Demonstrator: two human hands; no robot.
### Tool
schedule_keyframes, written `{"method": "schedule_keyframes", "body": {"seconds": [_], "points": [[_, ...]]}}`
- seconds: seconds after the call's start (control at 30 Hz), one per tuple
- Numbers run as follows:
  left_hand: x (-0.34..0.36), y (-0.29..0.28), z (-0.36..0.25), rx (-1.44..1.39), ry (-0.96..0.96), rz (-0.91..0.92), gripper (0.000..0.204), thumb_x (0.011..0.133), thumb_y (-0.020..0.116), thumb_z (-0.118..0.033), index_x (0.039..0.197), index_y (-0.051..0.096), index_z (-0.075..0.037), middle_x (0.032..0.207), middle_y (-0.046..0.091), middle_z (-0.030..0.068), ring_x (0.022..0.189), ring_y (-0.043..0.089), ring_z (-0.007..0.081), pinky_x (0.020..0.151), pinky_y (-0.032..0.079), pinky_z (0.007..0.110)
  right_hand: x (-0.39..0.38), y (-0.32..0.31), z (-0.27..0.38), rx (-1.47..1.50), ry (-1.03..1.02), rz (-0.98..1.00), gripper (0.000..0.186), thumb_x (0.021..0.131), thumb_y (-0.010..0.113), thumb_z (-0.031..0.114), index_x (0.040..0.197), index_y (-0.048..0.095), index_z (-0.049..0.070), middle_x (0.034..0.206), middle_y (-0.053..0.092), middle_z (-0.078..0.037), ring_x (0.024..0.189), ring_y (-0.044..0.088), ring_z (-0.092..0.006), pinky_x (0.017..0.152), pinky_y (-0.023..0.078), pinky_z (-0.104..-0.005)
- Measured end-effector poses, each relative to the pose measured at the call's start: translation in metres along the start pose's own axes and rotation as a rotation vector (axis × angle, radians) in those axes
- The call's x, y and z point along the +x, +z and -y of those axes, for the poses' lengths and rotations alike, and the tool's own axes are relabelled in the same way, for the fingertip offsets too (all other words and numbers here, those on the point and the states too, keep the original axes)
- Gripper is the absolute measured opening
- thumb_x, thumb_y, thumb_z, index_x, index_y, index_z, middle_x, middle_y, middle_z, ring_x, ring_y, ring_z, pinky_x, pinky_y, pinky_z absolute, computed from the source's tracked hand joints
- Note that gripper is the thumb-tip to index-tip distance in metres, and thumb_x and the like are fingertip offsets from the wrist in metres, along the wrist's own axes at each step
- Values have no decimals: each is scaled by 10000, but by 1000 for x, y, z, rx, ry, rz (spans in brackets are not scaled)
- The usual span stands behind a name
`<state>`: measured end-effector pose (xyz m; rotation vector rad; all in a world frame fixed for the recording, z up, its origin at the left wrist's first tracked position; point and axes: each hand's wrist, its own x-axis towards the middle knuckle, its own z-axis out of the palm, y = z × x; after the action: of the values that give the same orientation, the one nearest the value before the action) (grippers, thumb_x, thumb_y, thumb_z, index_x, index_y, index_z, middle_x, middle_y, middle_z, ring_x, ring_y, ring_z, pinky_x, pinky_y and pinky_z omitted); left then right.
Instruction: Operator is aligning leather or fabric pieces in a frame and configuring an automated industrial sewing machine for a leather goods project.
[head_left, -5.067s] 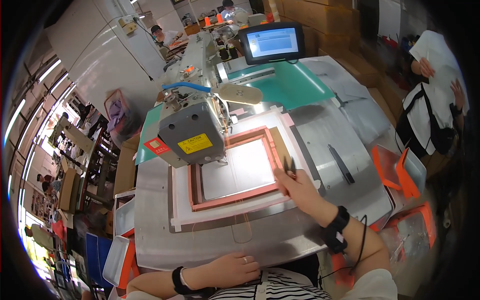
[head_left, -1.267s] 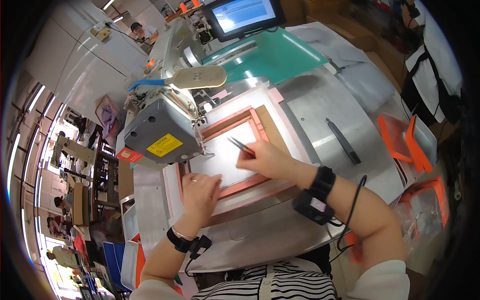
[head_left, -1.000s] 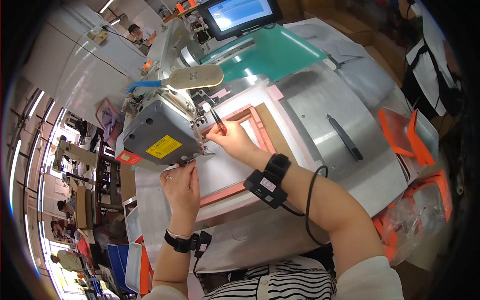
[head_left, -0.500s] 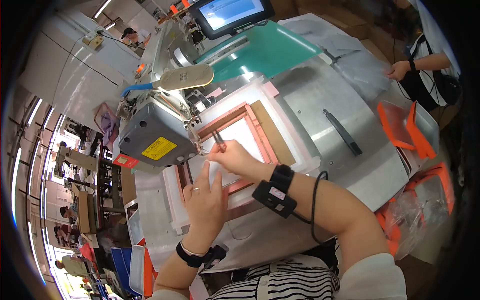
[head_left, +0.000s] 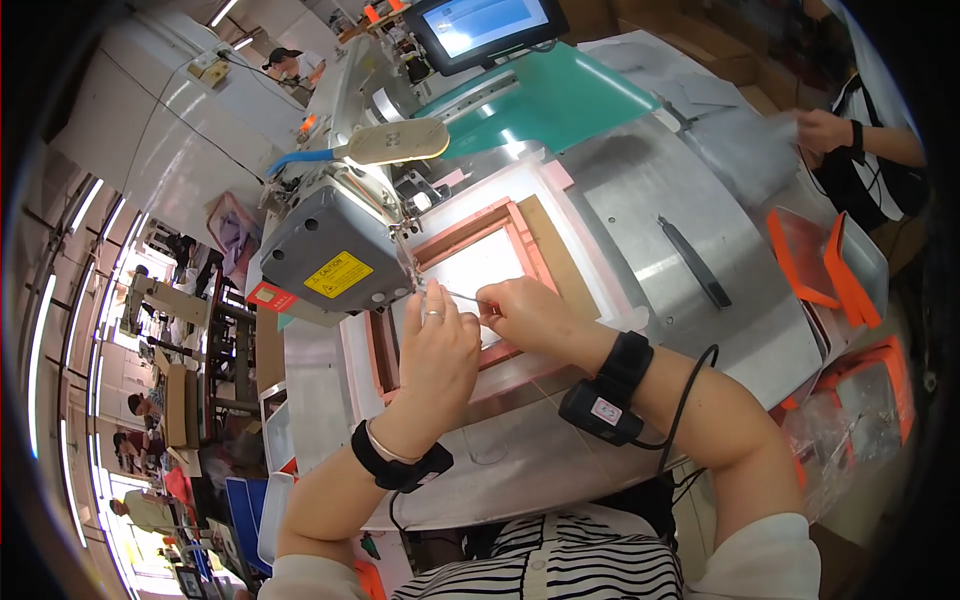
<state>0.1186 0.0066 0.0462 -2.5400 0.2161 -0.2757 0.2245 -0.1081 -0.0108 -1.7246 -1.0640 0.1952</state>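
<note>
My left hand (head_left: 440, 360) is at the needle area (head_left: 416, 275) of the grey sewing machine head (head_left: 322, 238), fingers raised and slightly apart; its thumb and fingertips are partly hidden. Beside it, my right hand (head_left: 525, 315) is closed on dark metal tweezers (head_left: 465, 297), their tips pointing left toward the needle and my left fingertips. Both hands are over a white panel (head_left: 465, 256) inside a pinkish-orange frame (head_left: 530, 259), with brown board (head_left: 553, 250) along its right.
A dark cutter-like tool (head_left: 693, 260) lies on the metal table (head_left: 733, 345). A screen (head_left: 485, 25) and green sheet (head_left: 545, 95) are behind. Orange-rimmed trays (head_left: 805, 260) stand right. A co-worker's hand (head_left: 820, 132) is at translucent sheets (head_left: 740, 150); several people work farther back.
My left hand has moved up to the needle. My tweezers have gone from pointing upward to lying nearly level, slightly right. The co-worker's hand has reached in at the right.
</note>
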Motion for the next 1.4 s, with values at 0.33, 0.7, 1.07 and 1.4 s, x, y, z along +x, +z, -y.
{"method": "schedule_keyframes", "body": {"seconds": [0.33, 0.7, 1.07, 1.4], "points": [[-14, -5, -4, -159, 37, -85, 366, 784, 667, -156, 1122, 588, -41, 1229, 573, 213, 1236, 490, 315, 1055, 309, 449, -52, -35, 18, -169, -42, 296, 145, 829, 622, 163, 867, 631, 23, 786, 650, -159, 743, 623, -346, 689, 488, -404], [-32, 16, -1, -872, 151, -147, 128, 824, 606, -65, 949, 607, -93, 828, 639, 90, 872, 624, 271, 914, 440, 386, -87, -40, 35, 82, 164, 215, 164, 860, 599, 168, 892, 612, 8, 787, 641, -162, 751, 617, -346, 686, 478, -398], [-131, -23, -64, -1035, 396, -78, 214, 738, 580, -72, 952, 580, -74, 774, 551, 47, 760, 570, 219, 701, 444, 340, -175, -30, 64, 144, 46, 700, 110, 887, 596, 182, 935, 612, 85, 801, 614, -148, 761, 611, -338, 679, 480, -384], [-138, -40, -34, -1140, -305, -77, 72, 778, 633, -39, 846, 608, -36, 822, 536, 120, 750, 567, 325, 672, 473, 401, -159, -15, 109, -286, 138, 26, 254, 879, 626, 224, 1064, 592, 53, 917, 568, -109, 817, 592, -310, 692, 481, -383]]}}
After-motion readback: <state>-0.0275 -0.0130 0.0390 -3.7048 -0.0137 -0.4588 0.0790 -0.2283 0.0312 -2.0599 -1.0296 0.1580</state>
